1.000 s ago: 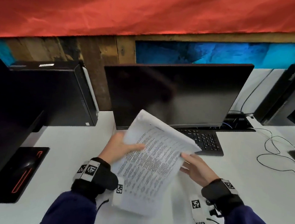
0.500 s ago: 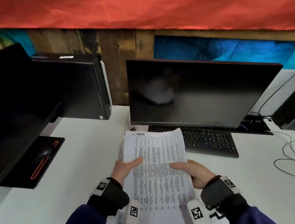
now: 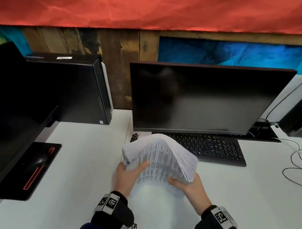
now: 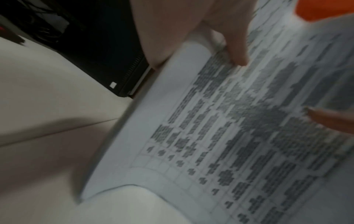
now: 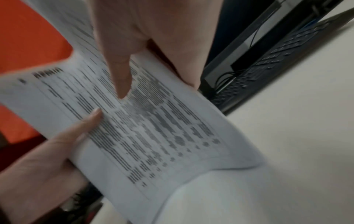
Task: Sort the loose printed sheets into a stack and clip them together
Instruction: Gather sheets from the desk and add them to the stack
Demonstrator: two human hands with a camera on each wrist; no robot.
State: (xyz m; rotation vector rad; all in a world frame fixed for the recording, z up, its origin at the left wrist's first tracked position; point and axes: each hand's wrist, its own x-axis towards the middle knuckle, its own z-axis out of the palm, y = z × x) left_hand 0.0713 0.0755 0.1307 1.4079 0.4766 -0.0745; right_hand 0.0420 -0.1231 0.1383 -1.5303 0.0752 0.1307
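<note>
Looking down from the head view, I am seeing the left hand [image 3: 129, 176] and right hand [image 3: 190, 188] gripping the bowed stack of printed sheets [image 3: 161, 159] at frame centre, above the white tabletop [image 3: 79, 172], before the keyboard [image 3: 207, 146]. In each wrist view, a thumb is pressing the print: left [image 4: 234, 50], right [image 5: 119, 75].

1. White printed sheets [image 3: 161, 159] carry grey-black columns of text.
2. Black monitor [image 3: 202, 98], black keyboard [image 3: 209, 148].
3. Red cloth [image 3: 156, 7] across the frame's top.
4. White desk [image 3: 84, 163].
</note>
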